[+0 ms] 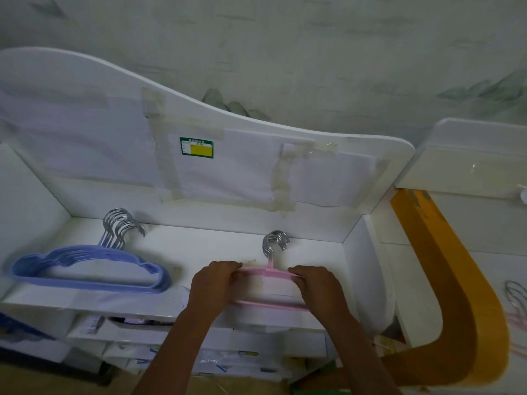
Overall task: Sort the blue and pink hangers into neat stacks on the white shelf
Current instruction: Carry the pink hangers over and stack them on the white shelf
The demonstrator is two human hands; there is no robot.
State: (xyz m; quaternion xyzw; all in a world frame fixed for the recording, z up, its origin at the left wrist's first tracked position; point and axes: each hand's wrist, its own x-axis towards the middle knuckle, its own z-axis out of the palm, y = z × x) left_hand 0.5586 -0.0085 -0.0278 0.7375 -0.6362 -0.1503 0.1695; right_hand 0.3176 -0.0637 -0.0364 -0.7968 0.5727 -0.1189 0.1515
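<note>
Together, both hands gripped the pink hangers (266,271) on the white shelf (199,246). The left hand (212,283) was clamped on the left shoulder of that stack, fingers curled over its top edge; the right hand (318,287) was clamped on the right shoulder in the same way. The two hands sat well apart from each other, one at each end of the stack. Between them showed the pink neck and the top bar, and just beyond the hands the chrome hooks (275,242) bunched together, pointing toward the shelf's back panel (256,155). The lower pink bar ran below the hands, near the shelf's front edge.

Well to the left of the left hand lay the blue hangers (91,269), flat on the same shelf and somewhat fanned, their hooks (122,223) spread out toward the back corner. They touched neither hand.

Beyond the hands, on the back panel, a green and yellow label (196,148) was stuck beside strips of clear tape. To the right of the right hand, past the shelf's side wall, curved an orange band (456,295). Below the hands, under the shelf, sat white boxes (228,346), blurred.
</note>
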